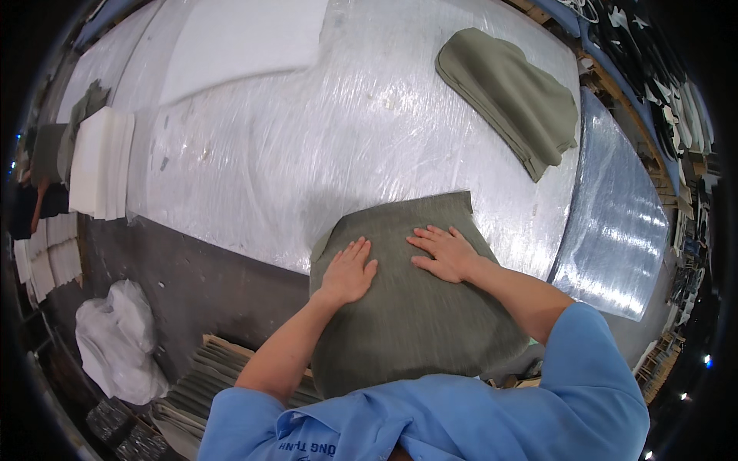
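One broad, film-covered bench (231, 177) serves as the working surface. Clock positions are read from the middle of the olive panel (415, 315), twelve pointing away from the person.

Olive panel: lies across the near edge of the bench, its far part on the film, its near part reaching past that edge toward the body. The far edge shows a turned portion at ten and a pointed corner at one; whether that corner is lifted cannot be told.

White sheet (246, 46): flat on the bench at eleven, well apart from the panel, running out of view.

Stack of olive pieces (500, 92): on the bench at one, layered edges visible, apart from the panel.

Pale plastic bag (119, 342): off the bench, between eight and nine.

Hands: left hand (347, 273) at ten, right hand (444, 255) at one, both palm down on the panel, fingers extended, gripping nothing. The right has the wider finger spread.

Assessment: the contact appears suited to flattening. Good practice would be light, even pressure from both palms, stroking outward from the centre, easing out the turned portion at ten, and guarding against the overhanging part dragging the panel toward six
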Demonstrator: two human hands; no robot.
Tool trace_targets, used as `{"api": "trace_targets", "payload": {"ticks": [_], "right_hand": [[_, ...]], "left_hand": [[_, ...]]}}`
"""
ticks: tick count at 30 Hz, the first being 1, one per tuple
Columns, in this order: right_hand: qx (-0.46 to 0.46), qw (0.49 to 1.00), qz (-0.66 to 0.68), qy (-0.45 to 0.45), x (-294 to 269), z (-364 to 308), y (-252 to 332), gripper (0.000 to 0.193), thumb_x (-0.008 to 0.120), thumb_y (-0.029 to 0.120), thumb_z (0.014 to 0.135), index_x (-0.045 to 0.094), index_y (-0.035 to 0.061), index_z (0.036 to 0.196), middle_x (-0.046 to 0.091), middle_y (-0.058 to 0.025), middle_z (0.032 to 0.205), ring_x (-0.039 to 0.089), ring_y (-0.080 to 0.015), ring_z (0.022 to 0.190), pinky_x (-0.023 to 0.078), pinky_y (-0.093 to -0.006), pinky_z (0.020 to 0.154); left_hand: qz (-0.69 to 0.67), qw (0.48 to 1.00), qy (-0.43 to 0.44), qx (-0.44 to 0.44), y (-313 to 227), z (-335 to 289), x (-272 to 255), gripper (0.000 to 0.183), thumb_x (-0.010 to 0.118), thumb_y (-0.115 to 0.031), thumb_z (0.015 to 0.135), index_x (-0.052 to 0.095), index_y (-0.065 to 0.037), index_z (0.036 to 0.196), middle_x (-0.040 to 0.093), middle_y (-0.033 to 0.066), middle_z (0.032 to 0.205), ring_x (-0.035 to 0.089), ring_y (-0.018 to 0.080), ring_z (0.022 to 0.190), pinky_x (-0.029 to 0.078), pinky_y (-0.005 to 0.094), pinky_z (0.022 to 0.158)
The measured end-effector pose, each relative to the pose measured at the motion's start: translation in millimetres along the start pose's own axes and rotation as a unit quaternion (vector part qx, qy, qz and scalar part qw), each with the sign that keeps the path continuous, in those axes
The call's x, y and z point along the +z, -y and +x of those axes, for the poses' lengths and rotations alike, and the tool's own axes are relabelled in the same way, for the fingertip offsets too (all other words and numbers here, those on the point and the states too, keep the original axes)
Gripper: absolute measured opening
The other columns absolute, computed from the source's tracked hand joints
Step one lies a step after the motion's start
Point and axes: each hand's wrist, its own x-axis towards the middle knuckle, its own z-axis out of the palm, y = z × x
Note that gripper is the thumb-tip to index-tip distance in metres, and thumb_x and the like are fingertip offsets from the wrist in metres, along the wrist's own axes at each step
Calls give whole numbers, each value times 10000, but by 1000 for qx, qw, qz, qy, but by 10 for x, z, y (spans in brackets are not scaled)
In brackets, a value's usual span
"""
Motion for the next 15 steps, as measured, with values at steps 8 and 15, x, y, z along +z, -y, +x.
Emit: {"api": "trace_targets", "payload": {"ticks": [8,15], "right_hand": [[12,995,-19,-99,44,290,-107,619,479,521,1023,457,197,1550,460,-79,1570,408,-267,1462,249,-587,1220],[82,957,-38,-276,49,819,44,401,679,290,922,607,144,1289,576,-135,1180,575,-304,1155,423,-518,967]], "left_hand": [[39,999,-24,-19,-3,67,81,679,380,-438,1074,304,-23,1606,277,163,1686,278,322,1553,231,471,1260],[59,995,-72,-44,-50,176,156,690,448,-445,1053,336,-23,1587,312,158,1669,324,316,1528,270,465,1238]]}}
